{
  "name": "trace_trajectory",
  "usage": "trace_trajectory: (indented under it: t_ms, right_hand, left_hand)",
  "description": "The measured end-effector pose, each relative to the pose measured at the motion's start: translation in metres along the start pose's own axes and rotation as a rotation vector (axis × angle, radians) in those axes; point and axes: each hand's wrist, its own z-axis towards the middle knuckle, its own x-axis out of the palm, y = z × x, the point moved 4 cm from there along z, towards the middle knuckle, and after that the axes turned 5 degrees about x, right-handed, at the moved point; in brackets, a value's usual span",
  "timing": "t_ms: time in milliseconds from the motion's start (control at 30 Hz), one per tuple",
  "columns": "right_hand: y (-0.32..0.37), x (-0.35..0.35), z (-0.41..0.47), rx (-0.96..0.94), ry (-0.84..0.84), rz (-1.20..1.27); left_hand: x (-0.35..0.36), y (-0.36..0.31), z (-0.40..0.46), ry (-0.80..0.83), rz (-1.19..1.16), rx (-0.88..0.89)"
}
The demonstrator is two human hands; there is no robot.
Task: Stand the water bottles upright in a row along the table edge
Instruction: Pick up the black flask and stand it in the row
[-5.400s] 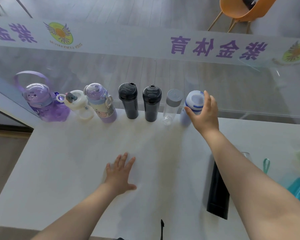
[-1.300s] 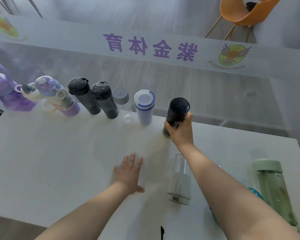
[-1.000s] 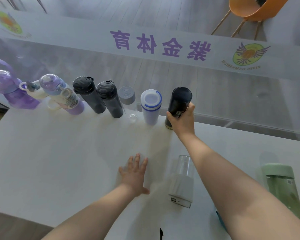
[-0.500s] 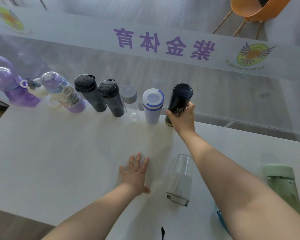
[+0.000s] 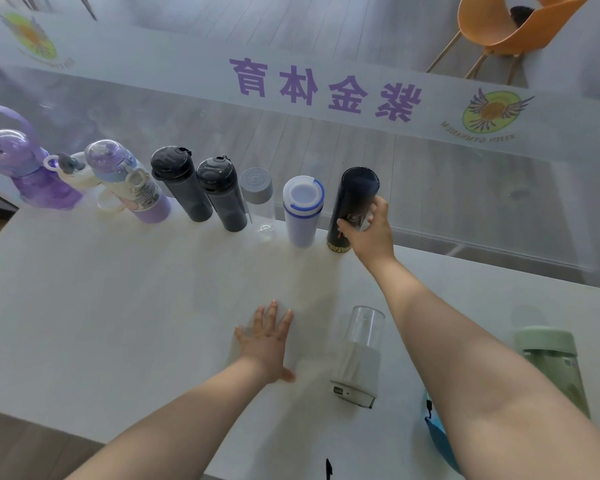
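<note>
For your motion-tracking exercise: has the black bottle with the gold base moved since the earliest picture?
Yes. The black bottle then lay on the table's near right; now it stands at the far edge, right of the white blue-ringed bottle, with the right hand around it.

Pale off-white worktop. Along its far edge, from frame left: translucent purple jug, cream bottle, lilac cartoon-printed bottle, two smoky black bottles, clear grey-capped bottle, white blue-ringed bottle, glossy black gold-based flask. Lower right: pale green bottle. Upper right: orange chair.
</note>
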Motion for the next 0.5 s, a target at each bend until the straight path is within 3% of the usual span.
trace_trajectory:
  t_ms: [200,500]
  right_hand:
    - [0.003,-0.002,-0.002,-0.029,-0.137,-0.096]
    - [-0.001,-0.013,-0.018,0.082,-0.027,-0.134]
  left_hand:
    - [-0.001,-0.001,-0.001,0.009,-0.01,0.001]
    - [-0.001,-0.001,-0.002,0.002,-0.004,-0.007]
